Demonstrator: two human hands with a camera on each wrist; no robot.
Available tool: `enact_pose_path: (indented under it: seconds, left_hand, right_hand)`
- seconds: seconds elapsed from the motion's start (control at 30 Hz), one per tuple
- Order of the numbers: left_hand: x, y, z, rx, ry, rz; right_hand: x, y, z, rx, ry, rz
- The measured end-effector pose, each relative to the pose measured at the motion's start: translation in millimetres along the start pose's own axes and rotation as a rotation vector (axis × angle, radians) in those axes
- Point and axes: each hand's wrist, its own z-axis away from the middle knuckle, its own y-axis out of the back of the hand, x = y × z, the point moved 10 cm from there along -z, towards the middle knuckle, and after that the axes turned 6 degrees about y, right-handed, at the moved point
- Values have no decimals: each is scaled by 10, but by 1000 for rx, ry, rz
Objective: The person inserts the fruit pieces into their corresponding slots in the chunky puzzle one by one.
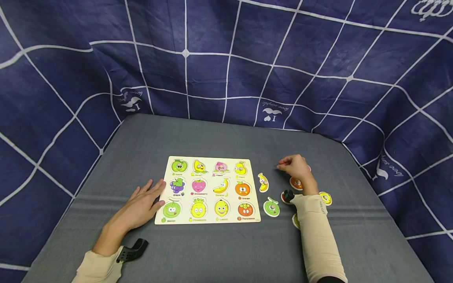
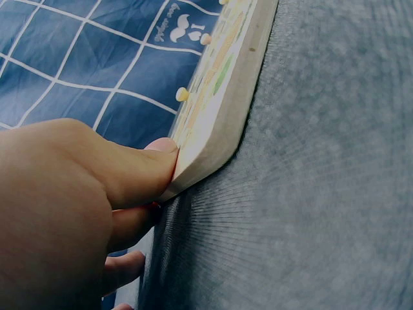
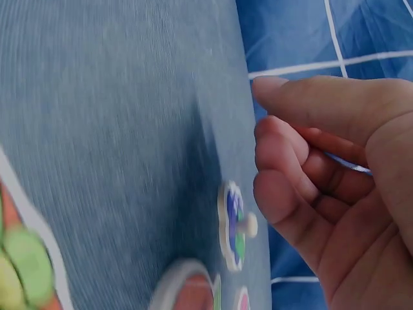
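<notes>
A pale fruit puzzle board (image 1: 209,195) lies flat on the grey cloth, with printed fruit pictures and names. At its left edge rests my left hand (image 1: 144,203), fingers spread; up close, the thumb (image 2: 139,171) touches the board's corner. My right hand (image 1: 294,166) hovers to the right of the board, fingers loosely curled, with nothing seen between thumb and fingertips. Loose pieces lie about it: a banana piece (image 1: 263,182), a green melon piece (image 1: 271,207) and an orange-red piece (image 1: 295,183). Beyond the fingers in the right wrist view is a purple-and-green knobbed piece (image 3: 232,226).
More pieces lie around the right forearm, partly hidden by it: a yellow round piece (image 1: 325,198) and a green-edged piece (image 1: 295,221). Blue cloth (image 1: 212,70) with white lines hangs at the back and both sides. Knobs (image 2: 182,94) stand up from the board.
</notes>
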Motion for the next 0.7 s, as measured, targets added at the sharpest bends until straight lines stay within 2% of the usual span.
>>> enact_pose_path:
  seconds: [0.3,0.7]
  left_hand:
    - [-12,5,4,7,-3,-5]
    - [-2,10,1,4,6,-3]
  right_hand:
    - [272,176,45,69,-76,15]
    - [538,295,80,153,-239,38]
